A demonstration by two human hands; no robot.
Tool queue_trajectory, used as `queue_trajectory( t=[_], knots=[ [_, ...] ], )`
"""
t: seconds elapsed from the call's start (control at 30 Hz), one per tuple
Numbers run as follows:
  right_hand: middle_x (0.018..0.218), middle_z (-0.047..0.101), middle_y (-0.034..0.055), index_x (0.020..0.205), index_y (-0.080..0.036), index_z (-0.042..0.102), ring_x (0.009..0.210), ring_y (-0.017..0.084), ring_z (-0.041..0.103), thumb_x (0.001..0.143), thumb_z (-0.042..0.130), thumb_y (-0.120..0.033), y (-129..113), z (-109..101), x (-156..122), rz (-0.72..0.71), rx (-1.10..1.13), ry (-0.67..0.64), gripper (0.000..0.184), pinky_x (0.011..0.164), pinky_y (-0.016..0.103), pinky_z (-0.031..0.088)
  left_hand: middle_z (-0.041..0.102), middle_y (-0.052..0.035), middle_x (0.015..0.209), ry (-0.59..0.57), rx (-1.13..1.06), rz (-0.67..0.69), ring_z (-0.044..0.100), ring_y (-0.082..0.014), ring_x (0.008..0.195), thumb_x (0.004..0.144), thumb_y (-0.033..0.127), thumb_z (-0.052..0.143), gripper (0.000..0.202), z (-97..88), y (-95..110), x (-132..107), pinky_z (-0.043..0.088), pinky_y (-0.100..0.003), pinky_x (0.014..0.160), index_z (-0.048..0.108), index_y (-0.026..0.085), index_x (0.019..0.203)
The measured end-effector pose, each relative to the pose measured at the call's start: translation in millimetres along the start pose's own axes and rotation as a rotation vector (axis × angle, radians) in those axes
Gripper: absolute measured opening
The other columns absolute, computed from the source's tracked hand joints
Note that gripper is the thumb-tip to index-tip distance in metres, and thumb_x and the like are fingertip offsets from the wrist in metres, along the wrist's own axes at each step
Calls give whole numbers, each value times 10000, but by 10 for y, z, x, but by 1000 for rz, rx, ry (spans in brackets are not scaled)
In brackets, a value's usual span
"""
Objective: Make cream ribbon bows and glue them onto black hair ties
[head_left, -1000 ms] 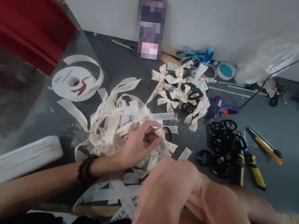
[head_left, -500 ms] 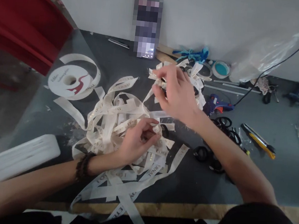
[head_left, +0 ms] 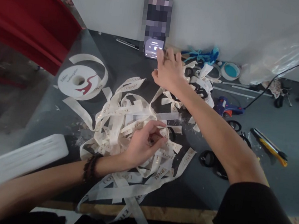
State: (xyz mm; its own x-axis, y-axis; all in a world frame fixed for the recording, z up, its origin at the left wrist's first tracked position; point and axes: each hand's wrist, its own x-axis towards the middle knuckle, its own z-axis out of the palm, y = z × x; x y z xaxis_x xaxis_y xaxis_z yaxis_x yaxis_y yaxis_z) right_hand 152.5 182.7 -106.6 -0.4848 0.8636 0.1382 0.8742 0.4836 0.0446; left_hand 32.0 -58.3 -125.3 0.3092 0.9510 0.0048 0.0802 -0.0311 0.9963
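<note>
My left hand (head_left: 146, 144) pinches a cream ribbon bow (head_left: 165, 132) with a black hair tie showing behind it. Beneath that hand lies a tangled heap of printed cream ribbon (head_left: 116, 119). My right hand (head_left: 170, 69) stretches to the back of the table, fingers spread and holding nothing. One of its fingertips is at the lit lower screen of a phone (head_left: 154, 45) leaning on the wall; whether it touches cannot be made out. Partly under my right forearm is a pile of ribbon bows with black hair ties (head_left: 202, 85).
A ribbon spool (head_left: 69, 80) lies left, near a white power strip-like case (head_left: 28, 157). On the right are a blue glue gun (head_left: 228, 107) with its cord, a yellow utility knife (head_left: 271, 147), loose black hair ties (head_left: 207, 158) and a tape roll (head_left: 230, 70). A red chair (head_left: 33, 16) stands left.
My right hand has left the bow pile and moved up and left to the phone, its fingers spreading. The phone's lower screen shows a different display. My left hand keeps its pinch.
</note>
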Motion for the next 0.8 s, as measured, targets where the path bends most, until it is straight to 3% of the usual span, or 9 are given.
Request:
queue_trajectory(
  t=[0.17, 0.3, 0.37, 0.4, 0.47, 0.5, 0.6, 0.63, 0.8],
  knots=[
    [1394, 592, 288, 1581, -46, 244, 1489, 457, 349, 951, 502, -259, 33, 6, 0, 7, 60, 39, 713, 1156, 700, 321, 688, -2, 866, 7, -3, -14, 717, -139, 778, 1007, 227, 667, 325, -1, 18, 2, 548, -258, 703, 538, 204, 1304],
    [1324, 652, 221, 1509, -162, 351, 1412, 419, 462, 975, 444, -248, 2, -253, -203, -30, 87, 106, 549, 1115, 653, 413, 686, -13, 885, 24, 24, -23, 699, -153, 830, 996, 242, 688, 327, 0, 0, -7, 534, -259, 699, 558, 211, 1294],
    [1203, 720, 136, 1365, -273, 474, 1228, 351, 602, 982, 428, -218, -34, -456, -409, -45, 142, 108, 389, 1016, 554, 506, 685, -15, 890, 31, 28, -15, 691, -154, 844, 996, 245, 689, 328, -2, -3, -8, 535, -262, 715, 558, 209, 1295],
    [1122, 744, 99, 1263, -304, 519, 1062, 316, 661, 986, 430, -215, -56, -564, -536, -6, 222, 95, 305, 876, 489, 550, 683, -14, 889, 32, 30, -9, 687, -153, 841, 998, 248, 689, 328, -5, -1, -7, 536, -262, 716, 557, 208, 1295],
    [993, 756, 56, 1143, -308, 556, 834, 264, 677, 1003, 460, -238, -111, -771, -830, 47, 382, 57, 184, 702, 413, 524, 677, -15, 883, 52, 35, -2, 678, -152, 830, 999, 256, 693, 326, -9, 6, -2, 535, -258, 707, 559, 206, 1292],
    [936, 755, 37, 1113, -302, 571, 780, 245, 673, 998, 489, -232, -141, -862, -989, 60, 431, 52, 158, 693, 396, 506, 674, -16, 882, 67, 33, -8, 677, -152, 823, 1000, 265, 696, 326, -11, 10, 0, 534, -255, 697, 560, 206, 1290],
    [804, 741, -7, 1002, -264, 634, 671, 187, 653, 1000, 575, -264, -234, -1037, -1458, 57, 488, -64, 59, 647, 347, 441, 668, -19, 896, 115, -18, -58, 680, -149, 795, 1005, 307, 703, 338, -12, 9, 6, 535, -243, 665, 557, 211, 1294],
    [765, 729, -9, 918, -250, 660, 646, 175, 642, 1002, 590, -276, -264, -1058, -1597, 55, 476, -98, 114, 616, 336, 403, 665, -19, 906, 124, -43, -73, 682, -148, 787, 1005, 319, 707, 346, -11, 4, 7, 534, -237, 653, 555, 216, 1298],
    [956, 785, 25, 983, -241, 764, 740, 184, 691, 1034, 637, -437, -374, -966, -2041, 74, 404, -230, 239, 605, 316, 340, 658, -29, 947, 161, -76, -57, 693, -156, 811, 1002, 336, 712, 370, -6, -44, 1, 546, -235, 663, 561, 229, 1322]
  ],
)
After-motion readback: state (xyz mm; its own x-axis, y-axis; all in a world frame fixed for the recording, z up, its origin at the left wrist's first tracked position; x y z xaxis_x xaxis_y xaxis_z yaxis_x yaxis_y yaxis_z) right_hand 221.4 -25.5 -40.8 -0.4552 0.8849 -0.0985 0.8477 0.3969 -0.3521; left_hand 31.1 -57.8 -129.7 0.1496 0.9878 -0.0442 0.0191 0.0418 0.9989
